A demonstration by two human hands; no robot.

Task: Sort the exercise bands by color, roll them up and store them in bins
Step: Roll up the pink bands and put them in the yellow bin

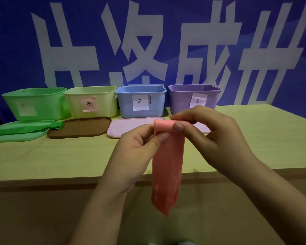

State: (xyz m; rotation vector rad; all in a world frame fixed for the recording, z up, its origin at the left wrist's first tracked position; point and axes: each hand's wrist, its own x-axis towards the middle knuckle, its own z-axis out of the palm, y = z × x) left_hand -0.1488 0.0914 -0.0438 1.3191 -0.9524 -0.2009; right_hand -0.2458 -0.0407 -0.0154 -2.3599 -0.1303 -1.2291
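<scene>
Above the counter (60, 156), at frame centre, our left hand (140, 149) and right hand (214, 137) pinch the pink band (166, 165), its top rolled.

Four bins (141, 101) stand side by side at the table's (60, 156) rear (wall behind), lids (79, 128) lying before them.

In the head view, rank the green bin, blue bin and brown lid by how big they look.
1. Green bin, largest.
2. Brown lid and blue bin look alike in area; I won't rank them. The lid lies flat and nearer, so true sizes stay unsure.
</scene>
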